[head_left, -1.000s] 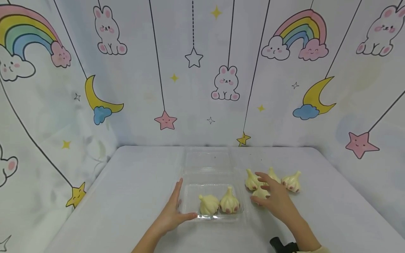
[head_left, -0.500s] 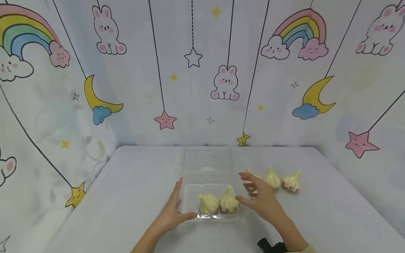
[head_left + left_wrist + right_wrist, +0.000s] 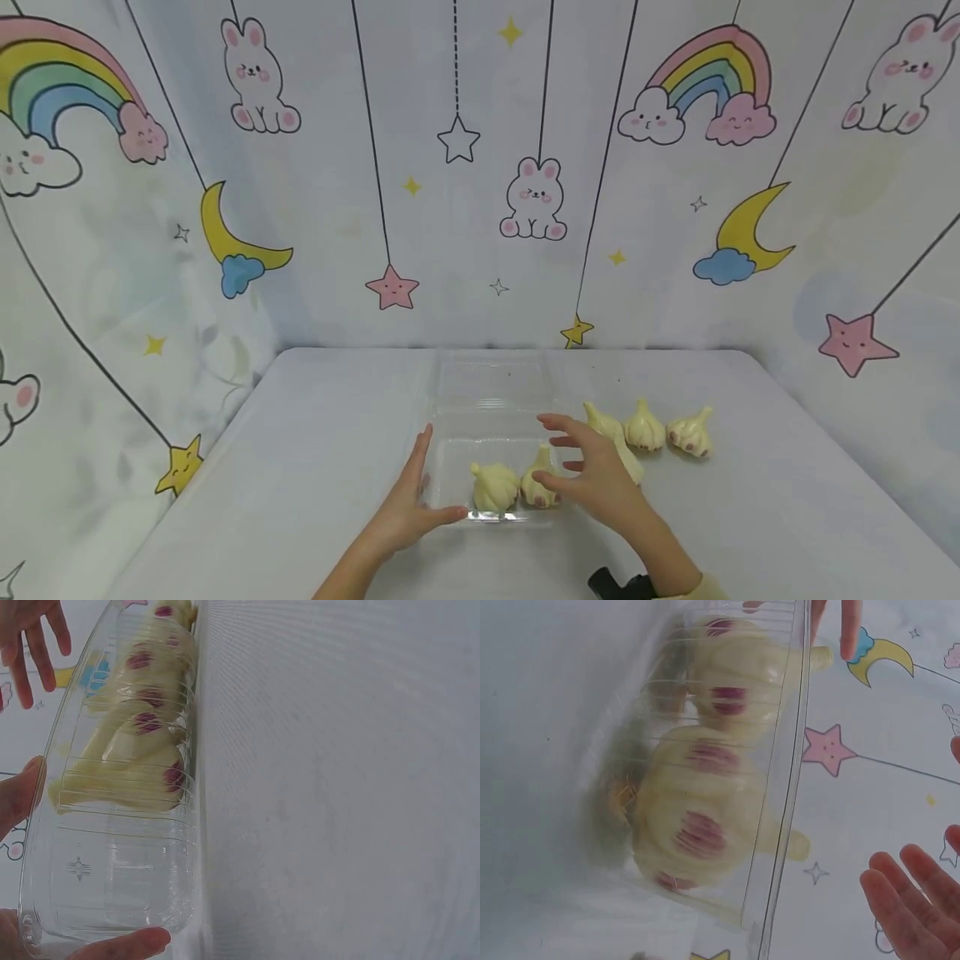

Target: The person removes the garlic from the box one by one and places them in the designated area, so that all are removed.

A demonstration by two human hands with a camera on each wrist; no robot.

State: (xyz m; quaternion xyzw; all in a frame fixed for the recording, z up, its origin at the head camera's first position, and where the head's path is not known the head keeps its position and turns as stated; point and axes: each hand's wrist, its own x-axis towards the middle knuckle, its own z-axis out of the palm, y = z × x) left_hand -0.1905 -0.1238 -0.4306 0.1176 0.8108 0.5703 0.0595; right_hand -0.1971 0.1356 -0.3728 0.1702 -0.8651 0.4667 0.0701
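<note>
A clear plastic clamshell box stands on the table with its lid laid back. Inside its front right part sit two garlic bulbs, the left one tilted and the right one with its stem up. My left hand rests at the box's front left corner, thumb along the front rim and fingers stretched up the left side. Over the right side of the box hovers my right hand, fingers spread and nothing between them, partly covering the right bulb. Reddish patches mark the bulbs in the right wrist view.
Right of the box lie several more garlic bulbs, among them one at the right end and one beside it. A patterned curtain stands behind the white table. A black device sits by my right wrist.
My right hand has moved left from over the loose garlic bulbs to above the box's right side, uncovering the loose bulbs. The left hand and the box have stayed in place.
</note>
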